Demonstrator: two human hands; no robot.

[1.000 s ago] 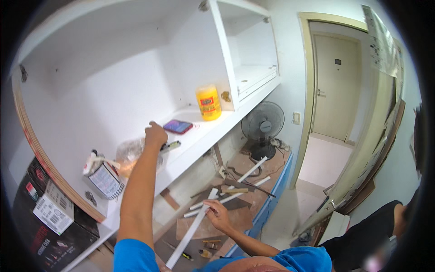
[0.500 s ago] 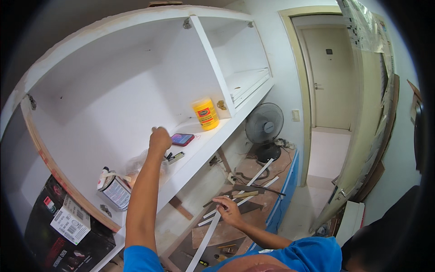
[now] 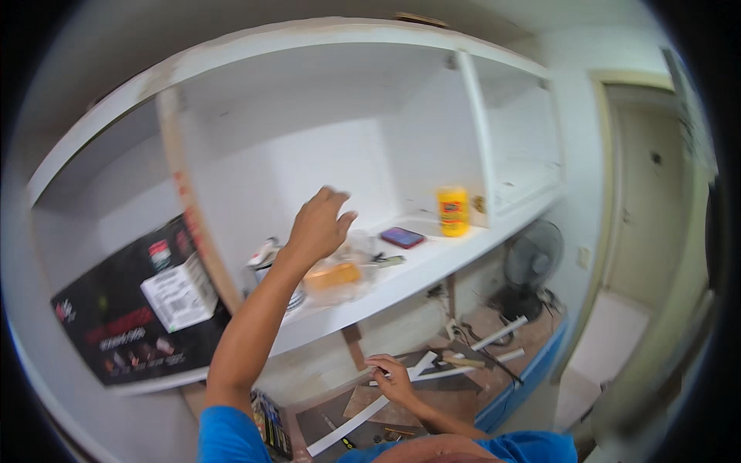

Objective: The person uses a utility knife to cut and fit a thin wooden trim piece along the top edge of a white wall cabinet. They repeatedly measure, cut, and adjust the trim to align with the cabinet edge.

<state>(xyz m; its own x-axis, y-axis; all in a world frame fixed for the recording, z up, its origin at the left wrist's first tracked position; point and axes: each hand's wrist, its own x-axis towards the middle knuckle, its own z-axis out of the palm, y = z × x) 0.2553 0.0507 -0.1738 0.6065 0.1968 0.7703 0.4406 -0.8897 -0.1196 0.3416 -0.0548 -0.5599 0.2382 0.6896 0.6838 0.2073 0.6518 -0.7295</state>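
Note:
My left hand (image 3: 318,224) is raised in front of the white open cabinet (image 3: 340,85), thumb and fingers apart, with nothing visible in it. Just below it on the cabinet's ledge sits a clear plastic bag (image 3: 338,276) with something orange inside. A metal can (image 3: 293,298) stands beside the bag, partly hidden behind my left forearm. Lower down, my right hand (image 3: 395,380) hovers over the brown work surface, its thumb and fingers pinched together. What they hold, if anything, is too small to make out. A long white strip (image 3: 370,415) lies beneath that hand.
Along the ledge are a phone (image 3: 403,237) and a yellow tub (image 3: 453,212). A black printed box (image 3: 116,336) and a white carton (image 3: 174,297) fill the left compartment. A fan (image 3: 532,255) stands at the surface's far end, near more strips, cords and hand tools.
My view has swung left, so the cabinet's left compartment shows more. My left hand has moved off the back wall toward the bag, and its fingers have spread. My right hand stays pinched.

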